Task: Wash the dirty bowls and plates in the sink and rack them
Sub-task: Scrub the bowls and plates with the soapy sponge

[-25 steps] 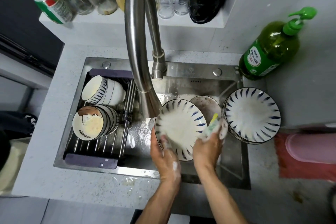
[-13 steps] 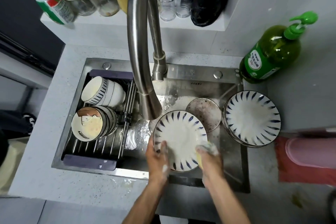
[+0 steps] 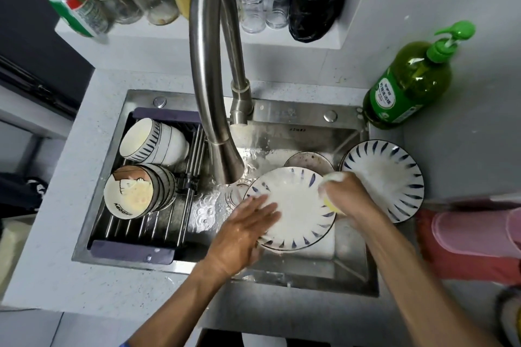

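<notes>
While our left hand [image 3: 244,229] lies flat, fingers straight and together, across the soapy blue-striped plate [image 3: 298,208] over the sink [image 3: 284,118], our right hand [image 3: 345,194] clamps a yellow sponge [image 3: 331,177] at its rim. Just right of the faucet [image 3: 210,70], a dirty plate [image 3: 308,159] sits; left, bowls [image 3: 141,172] fill the rack [image 3: 132,251].

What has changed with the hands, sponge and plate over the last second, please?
The right hand moved the sponge from the plate's top right rim down to its lower right edge, then back up to the right rim. The left hand, which gripped the lower left rim, now lies with fingers straight across the plate's face. The bowls in the rack and the stacked plates stayed put.
</notes>
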Demonstrator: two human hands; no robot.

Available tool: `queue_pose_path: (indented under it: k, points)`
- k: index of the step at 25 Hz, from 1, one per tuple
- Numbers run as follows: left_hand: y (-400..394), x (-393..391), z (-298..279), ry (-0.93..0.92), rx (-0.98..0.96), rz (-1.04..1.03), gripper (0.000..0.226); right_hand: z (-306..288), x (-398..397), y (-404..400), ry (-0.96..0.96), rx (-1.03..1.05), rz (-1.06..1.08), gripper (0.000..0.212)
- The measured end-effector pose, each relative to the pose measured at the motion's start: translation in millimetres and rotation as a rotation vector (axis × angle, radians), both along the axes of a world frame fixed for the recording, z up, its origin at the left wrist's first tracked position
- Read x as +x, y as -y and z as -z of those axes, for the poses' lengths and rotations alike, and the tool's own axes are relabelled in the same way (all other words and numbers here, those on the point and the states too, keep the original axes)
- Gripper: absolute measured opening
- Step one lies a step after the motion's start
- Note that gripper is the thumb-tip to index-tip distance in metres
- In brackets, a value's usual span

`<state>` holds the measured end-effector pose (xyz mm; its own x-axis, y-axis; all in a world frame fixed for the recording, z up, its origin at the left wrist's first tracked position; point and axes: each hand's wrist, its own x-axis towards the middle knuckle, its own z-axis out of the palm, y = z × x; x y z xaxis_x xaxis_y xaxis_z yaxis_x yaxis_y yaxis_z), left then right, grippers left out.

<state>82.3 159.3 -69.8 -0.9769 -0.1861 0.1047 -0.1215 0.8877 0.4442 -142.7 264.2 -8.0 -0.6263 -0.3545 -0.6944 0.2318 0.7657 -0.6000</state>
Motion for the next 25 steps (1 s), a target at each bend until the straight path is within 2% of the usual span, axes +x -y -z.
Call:
queue_pose_path:
  k: [1, 2, 4, 5, 6, 7, 8, 9, 11, 12, 13, 16, 18, 19, 20, 22, 24, 25]
  points:
    - [5.5, -7.0, -0.4, 0.003, -0.038, 0.005, 0.093, -9.8, 3.5, -4.9, 0.084, -0.089, 0.074, 0.016]
    - [9.9, -13.0, -0.5, 0.003, 0.019, 0.002, 0.093, -16.9, 12.4, -8.6, 0.243, -0.246, 0.191, 0.017]
    - [3.3, -24.7, -10.0, -0.073, 0.231, -0.11, 0.069, -25.8, 28.4, -13.0, 0.584, -0.635, 0.488, 0.029]
    - [-8.7, -31.8, -19.8, -0.098, 0.377, -0.268, 0.051, -21.5, 32.9, -9.0, 0.639, -0.741, 0.571, 0.041]
    - [-22.9, -41.1, -35.5, -0.093, 0.611, -0.472, 0.035, -12.6, 36.6, -0.3, 0.586, -0.766, 0.574, 0.052]
    - [-35.8, -53.2, -48.4, -0.098, 0.921, -0.684, 0.025, -5.7, 41.9, 11.8, 0.43, -0.704, 0.493, 0.058]
    - [-43.8, -62.5, -57.7, -0.112, 1.211, -0.849, 0.023, 1.0, 48.5, 24.6, 0.2, -0.584, 0.394, 0.06]
    - [-47.3, -66.7, -60.1, -0.149, 1.413, -0.955, 0.026, 0.8, 57.9, 34.9, -0.012, -0.474, 0.275, 0.061]
    - [-42.4, -67.5, -50.9, -0.243, 1.589, -1.093, 0.025, 5.5, 80.8, 43.0, -0.308, -0.37, -0.061, 0.061]
    - [-41.3, -65.3, -51.2, -0.293, 1.697, -1.103, 0.026, 12.3, 85.5, 42.3, -0.416, -0.362, -0.225, 0.058]
    - [-42.4, -62.1, -50.5, -0.344, 1.808, -1.081, 0.037, 13.0, 83.9, 41.1, -0.504, -0.349, -0.316, 0.054]
    - [-42.4, -53.7, -54.0, -0.265, 1.742, -1.03, 0.072, 26.0, 62.3, 34.5, -0.626, -0.264, -0.291, 0.052]
    - [-37.0, -50.4, -49.5, -0.238, 1.755, -1.009, 0.078, 36.7, 58.9, 24.1, -0.646, -0.275, -0.477, 0.063]
    - [-35.2, -50.9, -46.7, -0.206, 1.731, -0.994, 0.077, 38.2, 53.9, 23.1, -0.596, -0.278, -0.488, 0.063]
    - [-35.0, -51.6, -48.8, -0.181, 1.718, -0.959, 0.073, 41.3, 49.2, 24.6, -0.524, -0.272, -0.394, 0.062]
    - [-35.1, -55.6, -50.9, -0.228, 1.682, -0.992, 0.053, 28.6, 45.9, 33.9, -0.498, -0.228, -0.248, 0.061]
    - [-36.3, -61.3, -52.7, -0.306, 1.698, -1.047, 0.03, 12.6, 58.3, 38.1, -0.52, -0.355, -0.343, 0.06]
    - [-35.9, -60.9, -53.2, -0.318, 1.657, -1.039, 0.024, 3.4, 73.4, 32.0, -0.471, -0.413, -0.333, 0.057]
